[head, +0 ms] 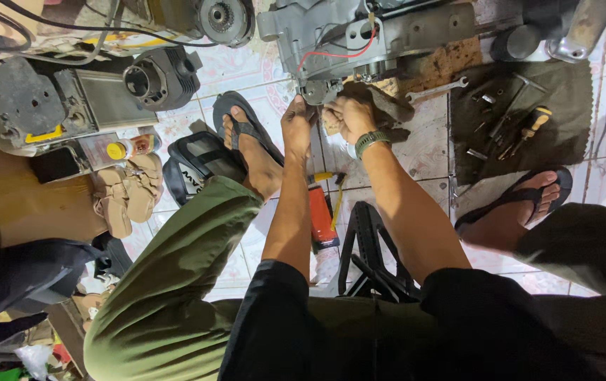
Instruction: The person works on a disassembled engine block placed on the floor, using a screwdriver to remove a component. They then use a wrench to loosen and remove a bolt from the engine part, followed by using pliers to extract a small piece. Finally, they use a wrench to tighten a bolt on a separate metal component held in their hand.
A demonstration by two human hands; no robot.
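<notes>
Engine case (359, 32) lying opened on the tiled floor (423, 152), cylinder (162, 76) already off at left. Left hand (297, 121) closed on its lower fitting; right hand (349, 116) gripping a rag (387, 106). Tools (514, 120) spread on cloth; reassembly unfinished.

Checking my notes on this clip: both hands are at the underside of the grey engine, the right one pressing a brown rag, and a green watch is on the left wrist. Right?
Not quite. The head view shows the green watch on the right wrist, not the left. The rest holds: left hand and right hand are at the grey engine, the right on the brown rag.
</notes>
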